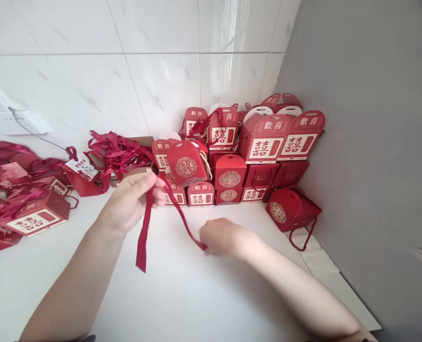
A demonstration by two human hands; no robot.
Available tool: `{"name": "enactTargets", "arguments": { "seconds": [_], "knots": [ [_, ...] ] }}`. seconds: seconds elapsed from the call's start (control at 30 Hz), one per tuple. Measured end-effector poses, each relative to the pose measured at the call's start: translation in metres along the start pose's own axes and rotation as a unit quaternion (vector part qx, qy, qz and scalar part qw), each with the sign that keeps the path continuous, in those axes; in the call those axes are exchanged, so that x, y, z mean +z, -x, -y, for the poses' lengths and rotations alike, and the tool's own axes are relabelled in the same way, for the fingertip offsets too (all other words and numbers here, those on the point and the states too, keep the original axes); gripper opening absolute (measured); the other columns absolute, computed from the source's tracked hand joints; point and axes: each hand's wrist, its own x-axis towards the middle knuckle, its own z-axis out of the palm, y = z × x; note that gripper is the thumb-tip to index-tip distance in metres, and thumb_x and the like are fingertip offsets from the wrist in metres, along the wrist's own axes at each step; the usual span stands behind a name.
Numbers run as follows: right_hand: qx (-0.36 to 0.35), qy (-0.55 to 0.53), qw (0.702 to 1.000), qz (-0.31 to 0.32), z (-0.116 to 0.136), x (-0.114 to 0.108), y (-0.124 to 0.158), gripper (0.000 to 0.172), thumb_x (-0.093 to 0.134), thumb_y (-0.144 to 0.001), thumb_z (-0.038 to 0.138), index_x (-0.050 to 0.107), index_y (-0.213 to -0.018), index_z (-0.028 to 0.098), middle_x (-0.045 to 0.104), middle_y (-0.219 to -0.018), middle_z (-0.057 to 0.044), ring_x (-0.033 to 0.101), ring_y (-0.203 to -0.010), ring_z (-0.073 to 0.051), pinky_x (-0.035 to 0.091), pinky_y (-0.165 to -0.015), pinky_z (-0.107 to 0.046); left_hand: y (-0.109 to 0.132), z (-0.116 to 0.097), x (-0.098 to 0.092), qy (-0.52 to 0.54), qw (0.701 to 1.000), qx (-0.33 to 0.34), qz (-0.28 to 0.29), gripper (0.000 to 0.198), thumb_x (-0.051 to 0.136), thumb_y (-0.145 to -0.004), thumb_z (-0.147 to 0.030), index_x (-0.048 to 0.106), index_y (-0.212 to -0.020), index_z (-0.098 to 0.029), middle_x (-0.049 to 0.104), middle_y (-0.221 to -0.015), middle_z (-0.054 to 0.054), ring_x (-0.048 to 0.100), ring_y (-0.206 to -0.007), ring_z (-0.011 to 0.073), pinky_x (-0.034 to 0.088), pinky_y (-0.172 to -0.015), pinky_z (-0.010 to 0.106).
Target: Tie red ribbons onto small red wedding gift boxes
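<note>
A dark red ribbon [178,209] runs between my two hands above the white table. My left hand [132,197] pinches it between thumb and fingers, and one loose end hangs straight down below that grip. Lower and to the right, my right hand [225,237] is closed around the ribbon's other part, its fingertips mostly turned from view. Behind the hands stand stacked red gift boxes [228,178] with gold and white character prints. One red box with a rope handle [186,164] leans tilted on top, just right of my left hand.
A cardboard box heaped with red ribbons [120,152] sits at the back left. Finished-looking red boxes with ribbon [42,209] and a red bag [0,190] lie further left. A red box with cord [292,209] stands at right by the grey panel [367,142]. Tiled wall [161,80] behind.
</note>
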Motion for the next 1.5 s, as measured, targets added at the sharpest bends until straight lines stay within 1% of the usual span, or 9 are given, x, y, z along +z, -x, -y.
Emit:
{"name": "enactTargets", "arguments": {
  "seconds": [0.1,0.2,0.4,0.63,0.8,1.0,1.1,1.23,1.5],
  "knots": [
    [0.136,-0.025,0.981,-0.138,-0.042,-0.024,0.042,0.016,0.066,-0.085,0.023,0.074,-0.099,0.021,0.074,-0.099,-0.008,0.070,-0.085,-0.025,0.047,-0.060,-0.027,0.002,-0.001,-0.003,-0.069,0.994,-0.050,0.071,0.021,0.076,-0.076,-0.036,0.073,-0.073,-0.015,0.059,-0.045,-0.003,0.050,-0.039,0.0056,0.040,-0.039,0.013],
    [0.302,-0.034,0.895,-0.326,-0.098,-0.038,0.089,0.014,0.060,-0.088,0.030,0.073,-0.090,0.025,0.074,-0.088,-0.004,0.069,-0.074,-0.022,0.047,-0.057,-0.028,0.005,-0.002,-0.008,-0.100,0.989,-0.042,0.097,0.020,0.071,-0.079,-0.036,0.073,-0.077,-0.016,0.049,-0.037,-0.004,0.039,-0.032,0.0041,0.029,-0.035,0.012],
    [0.475,-0.135,0.848,-0.192,-0.181,-0.026,0.120,0.008,0.072,-0.074,0.026,0.072,-0.076,0.019,0.072,-0.077,-0.009,0.066,-0.059,-0.023,0.047,-0.048,-0.030,0.007,-0.008,-0.013,-0.149,0.984,-0.007,0.102,0.019,0.074,-0.074,-0.036,0.074,-0.075,-0.016,0.047,-0.033,-0.003,0.039,-0.032,0.0059,0.032,-0.036,0.015],
    [0.381,-0.072,0.896,-0.218,-0.127,-0.037,0.101,0.008,0.065,-0.075,0.016,0.067,-0.068,0.019,0.070,-0.074,-0.007,0.062,-0.056,-0.019,0.040,-0.046,-0.027,0.014,-0.017,-0.019,-0.192,0.980,0.036,0.047,0.020,0.072,-0.078,-0.037,0.073,-0.072,-0.018,0.044,-0.033,-0.003,0.039,-0.033,0.0054,0.030,-0.037,0.015],
    [0.074,-0.191,0.956,-0.210,-0.069,-0.045,0.080,0.018,0.055,-0.093,0.029,0.069,-0.087,0.021,0.067,-0.073,0.000,0.059,-0.060,-0.013,0.042,-0.055,-0.024,0.020,-0.015,-0.017,-0.223,0.974,0.031,0.025,0.020,0.068,-0.085,-0.039,0.072,-0.081,-0.020,0.037,-0.035,-0.007,0.032,-0.035,0.0035,0.024,-0.040,0.018],
    [-0.098,-0.385,0.858,-0.326,-0.029,-0.033,0.048,0.030,0.044,-0.103,0.043,0.063,-0.103,0.020,0.066,-0.098,-0.002,0.060,-0.086,-0.015,0.045,-0.074,-0.026,0.023,-0.014,-0.004,-0.322,0.932,-0.044,0.161,0.030,0.060,-0.090,-0.043,0.075,-0.096,-0.018,0.034,-0.040,-0.007,0.025,-0.037,0.0038,0.016,-0.038,0.019],
    [-0.210,-0.539,0.779,-0.242,-0.013,-0.019,0.025,0.028,0.044,-0.103,0.039,0.053,-0.122,0.021,0.064,-0.111,-0.005,0.058,-0.105,-0.017,0.046,-0.091,-0.030,0.020,-0.012,0.005,-0.346,0.911,-0.024,0.223,0.027,0.060,-0.090,-0.038,0.077,-0.087,-0.018,0.048,-0.048,-0.003,0.039,-0.046,0.0063,0.032,-0.045,0.018],
    [-0.279,-0.611,0.724,-0.159,-0.010,-0.013,0.015,0.025,0.054,-0.099,0.031,0.051,-0.121,0.020,0.054,-0.072,0.005,0.054,-0.063,-0.010,0.049,-0.069,-0.026,0.019,-0.010,0.009,-0.367,0.884,-0.039,0.286,0.028,0.056,-0.092,-0.036,0.078,-0.087,-0.018,0.059,-0.060,0.000,0.049,-0.056,0.0093,0.044,-0.056,0.020],
    [-0.104,-0.431,0.725,-0.527,-0.051,-0.047,0.112,0.024,0.072,-0.085,0.026,0.062,-0.107,0.028,0.042,-0.058,0.006,0.044,-0.050,-0.012,0.040,-0.049,-0.026,0.025,-0.015,-0.005,-0.366,0.888,-0.099,0.259,0.034,0.049,-0.095,-0.040,0.075,-0.093,-0.019,0.044,-0.039,-0.005,0.038,-0.034,0.0070,0.034,-0.037,0.018]
  ]
}}
